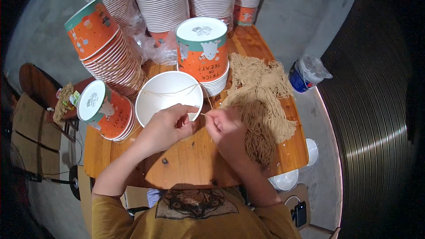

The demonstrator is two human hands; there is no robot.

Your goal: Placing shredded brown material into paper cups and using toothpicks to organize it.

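A paper bucket with a white inside lies with its mouth toward me, a thin tan string running across it. My left hand is closed at its lower right rim, index finger over the edge and thumb outside. Just right of that rim, my right hand pinches the end of a tan string between thumb and fingertips. Beside the right hand spreads a large bundle of tan strings.
Upturned orange buckets stand in stacks at the left and behind the white-lined one. A tall stack leans at the back left. Plastic-wrapped stacks line the table's far edge. A blue pail stands off the right side.
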